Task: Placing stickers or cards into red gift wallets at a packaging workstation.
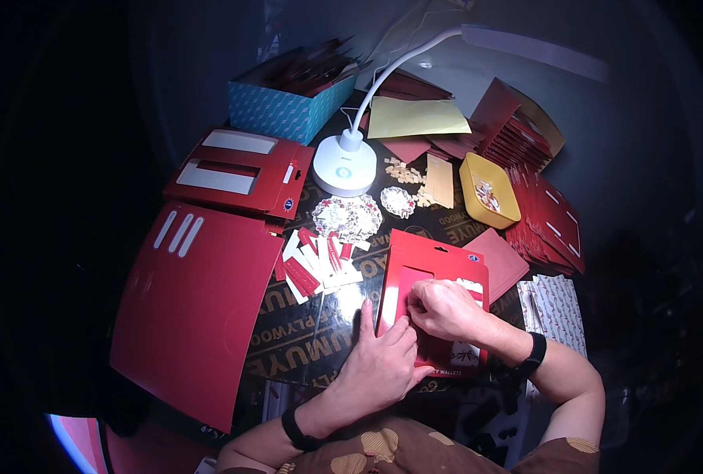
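A flat red cardboard package [438, 253] with a hang hole and cut-out windows lies at the near edge of the dark table. My left hand [379, 359] rests over its left edge, index finger stretched out and the other fingers lying on the card. My right hand [446, 308] is closed, fingertips pinched together over the package's left window. Whatever sits between those fingertips is hidden by the hand. A white label with a dark pattern [466, 353] shows in the window below my right wrist. Pink card pieces [497, 265] lie partly under the package.
Red and white strips [320, 265] and patterned cut-outs [347, 217] lie left of the package. Behind stand a white lamp [345, 167], a yellow tray [471, 209] and a blue box [288, 110]. Red card stacks [193, 300] fill the left; red folders [545, 225] lie right.
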`<state>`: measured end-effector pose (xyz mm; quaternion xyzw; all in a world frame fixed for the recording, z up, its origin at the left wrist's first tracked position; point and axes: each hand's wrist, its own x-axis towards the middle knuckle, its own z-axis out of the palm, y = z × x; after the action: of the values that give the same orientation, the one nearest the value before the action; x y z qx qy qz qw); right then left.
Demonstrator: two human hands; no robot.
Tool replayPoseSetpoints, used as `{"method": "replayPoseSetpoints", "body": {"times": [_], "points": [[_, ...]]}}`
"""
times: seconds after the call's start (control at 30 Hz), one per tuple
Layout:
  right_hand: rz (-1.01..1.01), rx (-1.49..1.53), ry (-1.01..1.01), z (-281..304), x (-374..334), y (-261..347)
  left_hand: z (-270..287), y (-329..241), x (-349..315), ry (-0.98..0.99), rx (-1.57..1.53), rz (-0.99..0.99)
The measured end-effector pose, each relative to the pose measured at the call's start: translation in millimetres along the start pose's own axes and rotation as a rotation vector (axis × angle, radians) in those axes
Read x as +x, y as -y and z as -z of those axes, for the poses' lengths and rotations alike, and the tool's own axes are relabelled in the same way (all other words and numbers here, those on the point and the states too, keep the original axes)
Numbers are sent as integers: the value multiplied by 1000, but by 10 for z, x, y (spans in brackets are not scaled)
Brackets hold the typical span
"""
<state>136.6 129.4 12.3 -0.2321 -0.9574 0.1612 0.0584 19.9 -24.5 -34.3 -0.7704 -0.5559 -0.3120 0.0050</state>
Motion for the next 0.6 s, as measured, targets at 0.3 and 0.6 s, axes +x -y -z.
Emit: {"method": "replayPoseSetpoints", "body": {"times": [0.3,0.6], "points": [[-87,24,61,44,26,27,11,0,2,6,13,-1],[-151,101,108,83,47,-28,-1,-2,-3,-9,1,4]]}}
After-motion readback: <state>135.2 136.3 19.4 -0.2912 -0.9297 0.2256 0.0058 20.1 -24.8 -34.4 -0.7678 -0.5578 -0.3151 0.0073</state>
